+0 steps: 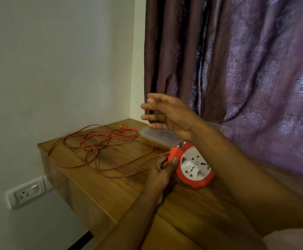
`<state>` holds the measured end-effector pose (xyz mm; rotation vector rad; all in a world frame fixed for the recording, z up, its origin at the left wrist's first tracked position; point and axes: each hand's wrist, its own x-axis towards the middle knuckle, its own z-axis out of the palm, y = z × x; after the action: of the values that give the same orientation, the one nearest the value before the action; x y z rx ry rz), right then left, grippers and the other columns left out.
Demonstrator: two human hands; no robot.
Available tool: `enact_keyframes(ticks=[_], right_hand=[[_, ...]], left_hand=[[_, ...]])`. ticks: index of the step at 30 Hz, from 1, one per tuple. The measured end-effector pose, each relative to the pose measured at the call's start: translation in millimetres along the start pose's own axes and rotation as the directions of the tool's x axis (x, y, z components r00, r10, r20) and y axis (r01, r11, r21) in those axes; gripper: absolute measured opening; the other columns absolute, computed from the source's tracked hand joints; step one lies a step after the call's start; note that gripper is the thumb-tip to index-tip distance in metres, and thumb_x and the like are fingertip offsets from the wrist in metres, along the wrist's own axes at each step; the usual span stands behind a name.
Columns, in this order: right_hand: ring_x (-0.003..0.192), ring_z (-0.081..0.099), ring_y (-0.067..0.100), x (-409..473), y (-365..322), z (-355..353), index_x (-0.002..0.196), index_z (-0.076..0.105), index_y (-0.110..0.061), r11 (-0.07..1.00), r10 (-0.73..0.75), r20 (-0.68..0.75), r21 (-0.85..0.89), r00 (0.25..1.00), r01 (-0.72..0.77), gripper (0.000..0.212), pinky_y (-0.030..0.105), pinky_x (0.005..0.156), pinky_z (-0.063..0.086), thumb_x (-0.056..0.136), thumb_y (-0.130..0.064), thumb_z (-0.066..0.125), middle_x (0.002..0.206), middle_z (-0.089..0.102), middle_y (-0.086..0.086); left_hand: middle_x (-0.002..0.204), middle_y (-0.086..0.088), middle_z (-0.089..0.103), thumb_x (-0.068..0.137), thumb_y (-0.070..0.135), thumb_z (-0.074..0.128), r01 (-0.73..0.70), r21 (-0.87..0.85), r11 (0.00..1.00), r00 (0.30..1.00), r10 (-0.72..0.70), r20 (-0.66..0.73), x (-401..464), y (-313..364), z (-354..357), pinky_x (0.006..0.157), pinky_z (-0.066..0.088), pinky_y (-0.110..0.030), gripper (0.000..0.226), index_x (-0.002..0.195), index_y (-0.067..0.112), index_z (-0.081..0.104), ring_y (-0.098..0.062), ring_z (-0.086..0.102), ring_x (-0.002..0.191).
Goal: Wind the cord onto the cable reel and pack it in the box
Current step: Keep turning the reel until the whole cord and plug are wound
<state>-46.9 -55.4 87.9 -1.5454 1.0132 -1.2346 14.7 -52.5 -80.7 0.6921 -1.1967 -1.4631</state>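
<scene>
Wooden table point(100, 192) against white wall point(57, 60); purple curtain point(246, 60) right; wall socket point(27, 193) low left.

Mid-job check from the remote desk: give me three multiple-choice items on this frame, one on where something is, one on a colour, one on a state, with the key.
1. Where does the plug at the cord's free end lie?
A. on the far part of the wooden table
B. in the wall socket
C. inside the clear box

2. What colour is the cord?
A. black
B. white
C. orange-red

3. How does the right hand stand?
A. gripping the reel
B. open in the air, holding nothing
C. pinching the plug

Key: 1 A, the plug rests on the table near its back edge, and the wall socket is unoccupied. 2 C, the loose loops match the cable reel rim. 3 B, its fingers are spread above the reel, while the left hand grips the reel's edge.
</scene>
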Motion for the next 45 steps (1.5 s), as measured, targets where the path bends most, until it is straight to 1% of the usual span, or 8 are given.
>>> enact_keyframes(ticks=[6, 9, 13, 17, 20, 33, 39, 45], right_hand=[[0.094, 0.072, 0.026, -48, 11, -51, 0.122, 0.060, -0.024, 0.992, -0.098, -0.186, 0.066, 0.978, 0.112, 0.030, 0.037, 0.075, 0.060, 0.093, -0.025, 0.062, 0.110, 0.073, 0.003], [0.075, 0.072, 0.015, -76, 33, -70, 0.105, 0.067, -0.030, 0.954, -0.207, -0.356, -0.279, 0.911, 0.108, 0.016, 0.030, 0.062, 0.058, 0.092, -0.021, 0.061, 0.097, 0.074, 0.002], [0.095, 0.062, 0.014, -104, 75, -85, 0.122, 0.055, -0.036, 0.433, -0.385, -0.290, -0.895, 0.876, -0.106, 0.034, 0.032, 0.078, 0.050, 0.089, -0.027, 0.061, 0.116, 0.064, -0.004], [0.120, 0.047, 0.026, -111, 111, -73, 0.143, 0.029, -0.045, 0.123, -0.210, -0.159, -0.983, 0.965, -0.135, 0.060, 0.038, 0.086, 0.050, 0.092, -0.028, 0.055, 0.141, 0.036, 0.006], [0.126, 0.041, 0.029, -111, 121, -65, 0.143, 0.023, -0.048, 0.003, -0.250, -0.125, -0.992, 0.960, -0.129, 0.060, 0.039, 0.085, 0.050, 0.094, -0.029, 0.052, 0.145, 0.028, 0.009], [0.130, 0.039, 0.031, -109, 120, -58, 0.145, 0.005, -0.052, -0.126, -0.209, -0.025, -0.991, 0.978, -0.052, 0.065, 0.040, 0.084, 0.051, 0.100, -0.025, 0.043, 0.160, 0.002, 0.010], [0.103, 0.063, 0.030, -112, 119, -65, 0.145, 0.011, -0.053, -0.148, -0.226, -0.069, -0.984, 0.972, -0.104, 0.064, 0.036, 0.070, 0.053, 0.096, -0.035, 0.047, 0.151, 0.027, 0.011], [0.088, 0.066, 0.028, -107, 121, -64, 0.142, 0.024, -0.050, 0.014, -0.338, -0.254, -0.964, 0.906, -0.265, 0.064, 0.035, 0.066, 0.051, 0.084, -0.064, 0.048, 0.120, 0.061, 0.003]], left_hand=[[0.100, 0.001, 0.080, 0.087, 0.033, 0.069, 0.004, -0.002, 1.000, 0.999, -0.004, 0.054, 1, -4, -1, 0.062, 0.061, -0.029, 0.021, 0.107, 0.025, 0.071, -0.015, 0.077, 0.087], [0.100, 0.004, 0.080, 0.077, 0.042, 0.072, 0.032, -0.014, 0.999, 0.999, -0.032, 0.044, 0, -2, -2, 0.061, 0.061, -0.028, 0.031, 0.105, 0.030, 0.071, -0.012, 0.077, 0.088], [0.100, 0.002, 0.080, 0.075, 0.046, 0.072, 0.044, -0.019, 0.999, 0.999, -0.044, -0.012, 5, -4, -3, 0.064, 0.064, -0.038, 0.028, 0.099, 0.033, 0.073, -0.017, 0.077, 0.090], [0.103, -0.005, 0.080, 0.083, 0.042, 0.071, 0.060, -0.062, 0.996, 0.998, -0.063, -0.033, 7, -5, -5, 0.070, 0.064, -0.045, 0.019, 0.097, 0.032, 0.077, -0.025, 0.076, 0.095], [0.109, -0.011, 0.078, 0.087, 0.040, 0.069, 0.070, -0.095, 0.993, 0.996, -0.075, -0.053, 6, -4, -6, 0.078, 0.063, -0.051, 0.030, 0.112, 0.023, 0.073, -0.031, 0.075, 0.101], [0.106, -0.005, 0.079, 0.088, 0.040, 0.067, 0.013, -0.084, 0.996, 0.999, -0.017, -0.042, 6, 1, -8, 0.061, 0.061, -0.035, 0.035, 0.117, 0.021, 0.070, -0.025, 0.077, 0.092], [0.102, -0.004, 0.080, 0.076, 0.047, 0.071, 0.024, -0.043, 0.999, 1.000, -0.024, 0.000, 4, 1, -5, 0.060, 0.061, -0.034, 0.044, 0.112, 0.022, 0.072, -0.022, 0.077, 0.091], [0.090, 0.007, 0.081, 0.089, 0.035, 0.068, 0.042, -0.034, 0.999, 0.998, -0.040, 0.043, 2, 1, -5, 0.052, 0.058, -0.024, 0.010, 0.094, 0.029, 0.074, -0.009, 0.078, 0.078]])
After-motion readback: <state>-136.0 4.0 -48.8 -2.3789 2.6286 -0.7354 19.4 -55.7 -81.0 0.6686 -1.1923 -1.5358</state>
